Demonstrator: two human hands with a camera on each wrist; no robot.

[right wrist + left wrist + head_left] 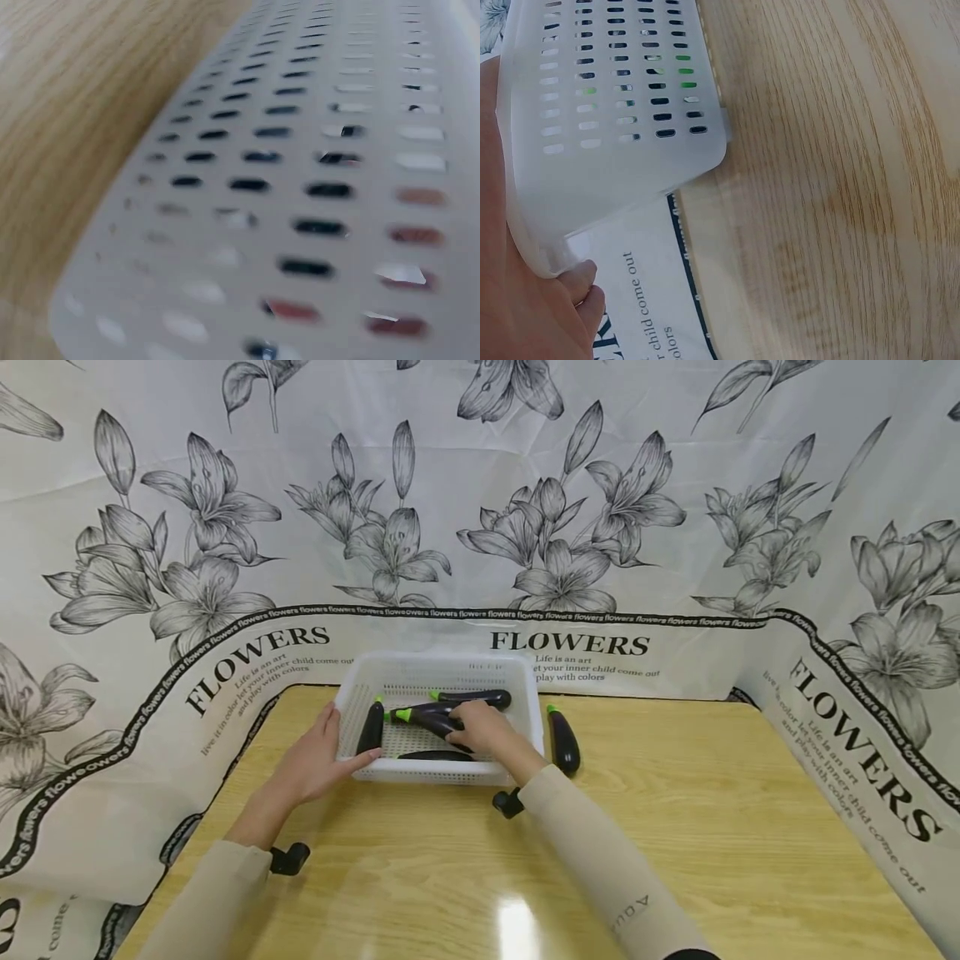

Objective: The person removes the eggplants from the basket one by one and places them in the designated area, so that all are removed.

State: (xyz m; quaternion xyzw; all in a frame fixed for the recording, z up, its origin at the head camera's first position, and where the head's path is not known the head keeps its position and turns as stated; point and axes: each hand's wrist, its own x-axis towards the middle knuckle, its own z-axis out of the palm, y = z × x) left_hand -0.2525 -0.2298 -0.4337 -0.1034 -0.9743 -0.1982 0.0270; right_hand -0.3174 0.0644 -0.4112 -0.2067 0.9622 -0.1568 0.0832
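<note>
A white perforated plastic basket (pixel 534 714) stands on the table with several dark eggplants inside. My left hand (pixel 318 760) grips its left side, thumb over the front rim; in the left wrist view the fingers (pixel 576 281) bend round the corner. My right hand (pixel 487 727) reaches over the front wall and holds an eggplant (pixel 429 719) with a green stem end, in the middle. About it lie an upright-pointing eggplant (pixel 371 728) at the left, another eggplant (pixel 480 697) along the back and one eggplant (pixel 435 756) behind the front wall. The right wrist view shows mostly basket wall (pixel 300 135).
One more eggplant (pixel 564 742) lies on the wooden table (pixel 712 810), just outside the basket's right side. A white cloth (pixel 420 631) printed with flowers and lettering hangs behind the table and along both sides.
</note>
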